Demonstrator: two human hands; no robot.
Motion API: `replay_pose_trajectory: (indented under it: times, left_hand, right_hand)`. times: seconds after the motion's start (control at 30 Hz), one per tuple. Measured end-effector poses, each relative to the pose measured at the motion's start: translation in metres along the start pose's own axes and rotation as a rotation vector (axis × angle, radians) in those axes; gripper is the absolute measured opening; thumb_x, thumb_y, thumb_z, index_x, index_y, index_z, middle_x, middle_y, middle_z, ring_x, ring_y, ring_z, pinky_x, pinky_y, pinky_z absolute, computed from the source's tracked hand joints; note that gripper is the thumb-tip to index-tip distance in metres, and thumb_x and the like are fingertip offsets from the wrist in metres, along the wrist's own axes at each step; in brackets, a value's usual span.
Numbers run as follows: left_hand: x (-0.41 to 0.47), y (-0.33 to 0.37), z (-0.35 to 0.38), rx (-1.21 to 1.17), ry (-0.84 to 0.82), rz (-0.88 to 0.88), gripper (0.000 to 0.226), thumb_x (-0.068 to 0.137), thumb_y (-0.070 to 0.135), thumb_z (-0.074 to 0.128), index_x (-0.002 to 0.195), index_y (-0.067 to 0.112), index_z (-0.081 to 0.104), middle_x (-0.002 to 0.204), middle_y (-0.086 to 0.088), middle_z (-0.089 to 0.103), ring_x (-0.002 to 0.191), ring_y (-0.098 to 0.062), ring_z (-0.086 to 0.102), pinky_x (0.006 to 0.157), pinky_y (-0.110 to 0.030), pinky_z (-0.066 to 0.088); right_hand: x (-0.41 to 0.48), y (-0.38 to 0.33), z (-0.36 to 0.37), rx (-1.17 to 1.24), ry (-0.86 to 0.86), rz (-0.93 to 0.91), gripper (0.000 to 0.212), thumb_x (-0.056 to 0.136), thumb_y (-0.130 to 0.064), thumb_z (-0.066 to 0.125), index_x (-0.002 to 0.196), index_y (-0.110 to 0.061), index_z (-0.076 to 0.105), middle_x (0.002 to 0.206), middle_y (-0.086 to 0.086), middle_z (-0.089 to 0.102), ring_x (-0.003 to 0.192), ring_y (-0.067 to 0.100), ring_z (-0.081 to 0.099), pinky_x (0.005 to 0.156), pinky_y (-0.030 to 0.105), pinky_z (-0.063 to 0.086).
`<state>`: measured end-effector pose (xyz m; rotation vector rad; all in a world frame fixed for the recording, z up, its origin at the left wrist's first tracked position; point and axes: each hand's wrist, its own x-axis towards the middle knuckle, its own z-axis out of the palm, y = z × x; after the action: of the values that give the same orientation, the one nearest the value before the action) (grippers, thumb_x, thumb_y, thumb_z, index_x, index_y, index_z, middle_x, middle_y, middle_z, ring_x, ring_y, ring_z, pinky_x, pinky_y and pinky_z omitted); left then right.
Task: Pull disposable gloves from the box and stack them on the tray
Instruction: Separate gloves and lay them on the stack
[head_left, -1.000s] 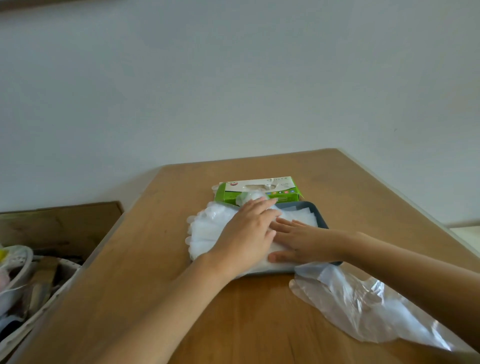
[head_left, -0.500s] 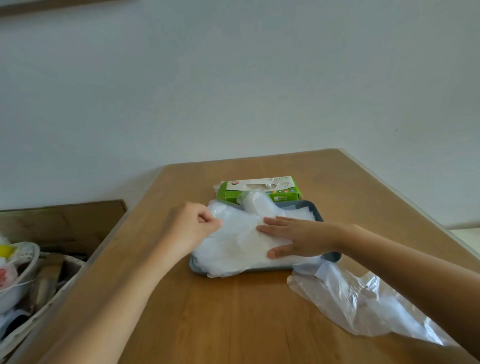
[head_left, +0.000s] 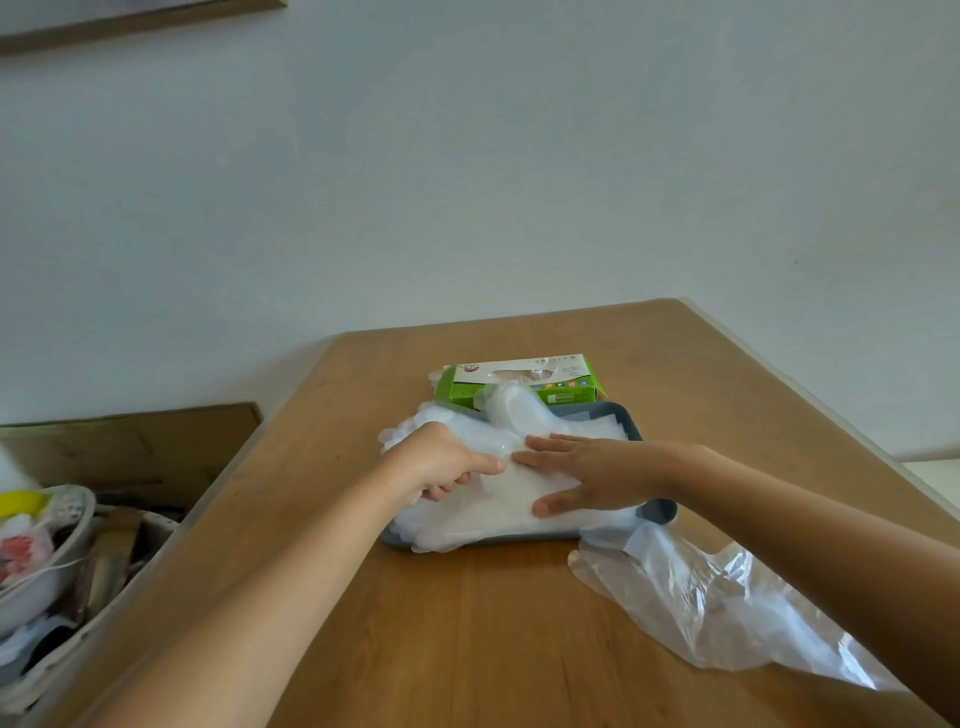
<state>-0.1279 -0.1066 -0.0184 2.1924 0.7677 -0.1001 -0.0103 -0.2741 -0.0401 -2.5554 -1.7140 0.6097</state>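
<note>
A green glove box (head_left: 519, 385) lies at the far side of a dark blue tray (head_left: 657, 512) in the middle of the wooden table. A pile of translucent disposable gloves (head_left: 483, 512) covers the tray and spills over its left and front edges. My left hand (head_left: 441, 462) pinches the glove plastic at the pile's left part, fingers curled. My right hand (head_left: 587, 475) lies flat on the pile with straight fingers, pressing it down. One glove sticks up in front of the box's opening (head_left: 511, 408).
A crumpled clear plastic bag (head_left: 717, 608) lies on the table (head_left: 467, 649) to the right of the tray, under my right forearm. Left of the table stands a cluttered basket (head_left: 47, 577) with bowls and a cardboard box (head_left: 130, 447) behind it.
My left hand lifted off the pile, moved left and curled, then came back toward the middle pinching glove plastic. My right hand stayed flat on the pile.
</note>
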Motion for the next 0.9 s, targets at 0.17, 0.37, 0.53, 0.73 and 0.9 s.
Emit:
replay_pose_trajectory:
  times: [0.17,0.37,0.53,0.73,0.9]
  left_hand:
    - [0.007,0.01,0.007,-0.168,-0.03,-0.074,0.026,0.08,0.029,0.076,0.077,0.013,0.056,0.06,0.001,0.04,0.045,-0.008,0.028,0.039,-0.018,0.022]
    - [0.008,0.016,0.007,-0.168,-0.176,-0.135,0.017,0.087,0.019,0.068,0.077,0.014,0.054,0.054,0.004,0.034,0.039,-0.005,0.022,0.037,-0.015,0.017]
    - [0.011,0.013,0.0,-0.18,-0.239,-0.115,0.027,0.09,0.039,0.063,0.08,0.015,0.053,0.057,0.004,0.037,0.046,-0.007,0.028,0.042,-0.017,0.022]
    - [0.016,0.016,0.012,-0.036,-0.122,-0.034,0.053,0.07,0.044,0.082,0.105,0.006,0.067,0.062,-0.001,0.046,0.051,-0.012,0.038,0.05,-0.023,0.031]
    - [0.017,0.023,0.003,0.041,-0.131,-0.054,0.024,0.077,0.026,0.078,0.088,0.012,0.061,0.061,0.001,0.041,0.046,-0.01,0.029,0.045,-0.021,0.024]
  right_hand:
    - [-0.001,-0.001,-0.003,0.009,-0.017,0.007,0.074,0.092,-0.06,0.043,0.151,-0.04,0.003,0.16,-0.01,-0.003,0.148,0.014,0.002,0.119,0.039,0.007]
    - [0.0,0.0,-0.005,0.035,-0.03,0.003,0.076,0.091,-0.059,0.045,0.151,-0.039,0.004,0.16,-0.011,-0.002,0.147,0.013,0.002,0.12,0.039,0.008]
    - [0.0,0.003,-0.011,0.055,-0.081,0.03,0.079,0.088,-0.061,0.05,0.15,-0.043,0.004,0.16,-0.015,-0.004,0.147,0.015,0.006,0.119,0.04,0.013]
    - [-0.002,0.003,-0.024,0.022,-0.132,0.031,0.078,0.09,-0.053,0.054,0.149,-0.044,0.004,0.159,-0.016,-0.001,0.146,0.017,0.014,0.116,0.033,0.016]
    - [-0.001,0.003,-0.028,0.055,-0.158,0.033,0.076,0.091,-0.048,0.055,0.15,-0.043,0.006,0.16,-0.015,0.002,0.146,0.02,0.016,0.116,0.035,0.018]
